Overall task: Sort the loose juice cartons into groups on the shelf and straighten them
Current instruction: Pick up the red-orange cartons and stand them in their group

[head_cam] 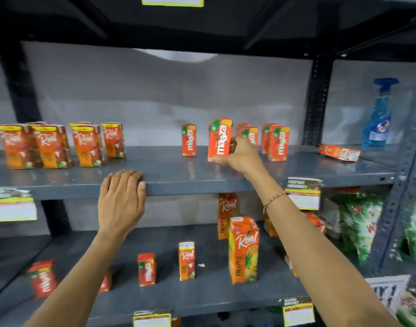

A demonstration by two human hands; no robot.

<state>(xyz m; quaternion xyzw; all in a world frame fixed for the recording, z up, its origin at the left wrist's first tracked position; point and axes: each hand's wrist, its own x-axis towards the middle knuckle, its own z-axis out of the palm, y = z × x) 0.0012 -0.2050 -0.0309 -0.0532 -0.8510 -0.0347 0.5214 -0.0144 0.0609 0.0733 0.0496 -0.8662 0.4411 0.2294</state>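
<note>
Right hand [241,155] gripping Maaza carton [220,139], left hand [121,201] on shelf edge [202,188]

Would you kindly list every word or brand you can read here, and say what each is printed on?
"maaza": red-orange juice carton in the right hand, and the smaller cartons beside it.
"Real": orange cartons at upper-shelf left.
"Real" and "PINEAPPLE": tall orange carton on the lower shelf.
Blurred, unreadable: white-and-yellow shelf-edge price tags, blue spray bottle's label, green packets.
</note>
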